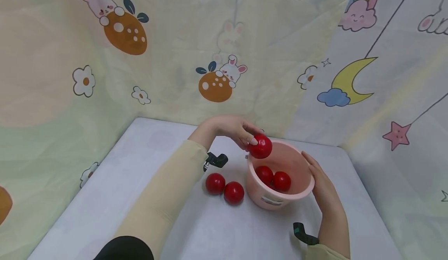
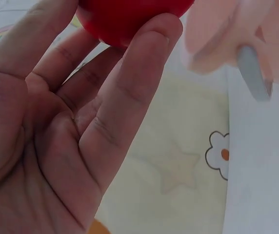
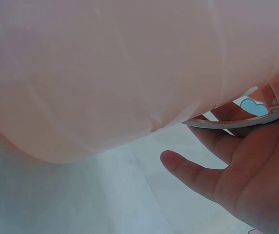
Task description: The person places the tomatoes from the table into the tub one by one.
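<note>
A glossy red ball (image 1: 261, 146) is pinched in the fingertips of my left hand (image 1: 232, 129), over the left rim of a pink bucket (image 1: 273, 204). In the left wrist view the same red ball (image 2: 129, 19) shows at the top, between thumb and fingers. My right hand (image 1: 323, 186) holds the bucket's right side at the rim. The right wrist view shows the bucket's wall (image 3: 105, 83), with its grey handle (image 3: 247, 121) lying across the right hand (image 3: 256, 180). Inside the bucket are red balls (image 1: 281, 181); deeper ones are partly hidden.
Left of the bucket, two more red balls, one farther (image 1: 215, 183) and one nearer (image 1: 233, 193), lie side by side on the white table (image 1: 196, 229). A printed cloth (image 1: 168, 77) stands behind the table and along its sides. Black devices sit on both wrists.
</note>
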`<state>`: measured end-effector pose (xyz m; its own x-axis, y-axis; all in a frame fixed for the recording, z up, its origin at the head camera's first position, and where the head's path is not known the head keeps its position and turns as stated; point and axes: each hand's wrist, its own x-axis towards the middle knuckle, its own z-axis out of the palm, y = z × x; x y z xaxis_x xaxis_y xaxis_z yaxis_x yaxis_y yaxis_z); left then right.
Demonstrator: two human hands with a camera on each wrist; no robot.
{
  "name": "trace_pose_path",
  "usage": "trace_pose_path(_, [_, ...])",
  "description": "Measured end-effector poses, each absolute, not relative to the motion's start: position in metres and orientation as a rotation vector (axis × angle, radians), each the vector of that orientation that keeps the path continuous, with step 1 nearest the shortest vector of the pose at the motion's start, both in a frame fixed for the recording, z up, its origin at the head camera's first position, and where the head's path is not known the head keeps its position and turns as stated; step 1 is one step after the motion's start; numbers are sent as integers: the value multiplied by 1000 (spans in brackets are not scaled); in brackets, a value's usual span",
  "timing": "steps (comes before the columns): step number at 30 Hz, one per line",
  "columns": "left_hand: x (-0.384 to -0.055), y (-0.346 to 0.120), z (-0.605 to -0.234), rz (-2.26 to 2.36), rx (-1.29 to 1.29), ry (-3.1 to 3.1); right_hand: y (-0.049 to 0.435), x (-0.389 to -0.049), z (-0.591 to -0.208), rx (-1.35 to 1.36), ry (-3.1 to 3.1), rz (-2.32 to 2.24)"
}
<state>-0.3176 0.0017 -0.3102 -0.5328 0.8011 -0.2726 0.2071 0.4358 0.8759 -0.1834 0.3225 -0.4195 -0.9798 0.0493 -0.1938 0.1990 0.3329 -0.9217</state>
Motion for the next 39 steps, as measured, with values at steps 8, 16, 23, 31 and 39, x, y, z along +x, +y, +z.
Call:
trace_pose_path(8, [-320,41,-303,1019,878,1952,322,-182,-419,268,2465,-1711])
trace_pose_path(16, [-315,74,-304,937,826,1955,323,-180,-419,252,2477,-1707])
trace_pose_path(23, [-308,102,-301,833,747,1956,325,-180,-419,275,2465,-1706])
trace_pose_path(31, [-299,125,-304,768,633,1948,323,-181,-420,275,2462,-1718])
trace_pose_path(39, [-299,138,-324,824,445,1836,322,-182,-416,291,2497,-1657])
